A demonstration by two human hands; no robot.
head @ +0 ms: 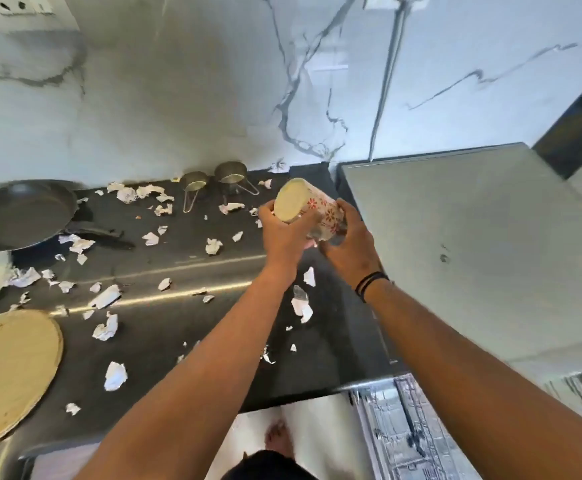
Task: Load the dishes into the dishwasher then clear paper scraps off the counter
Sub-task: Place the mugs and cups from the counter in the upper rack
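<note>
A white mug with red flower prints (312,206) is held above the right end of the dark counter (165,258), tilted so its pale inside faces up and left. My left hand (284,233) grips its rim side. My right hand (346,244) grips the other end; that wrist wears a black band. Several white paper scraps (107,328) lie scattered over the counter. Two small metal cups with wire handles (230,173) stand at the back wall. A dark frying pan (23,214) sits at the left. An open dishwasher rack (400,420) shows at the bottom right.
A round wooden board (9,368) lies at the counter's front left. A grey flat-topped appliance (473,244) stands right of the counter. The marble wall (213,81) rises behind. A bare foot (279,441) stands on the pale floor below.
</note>
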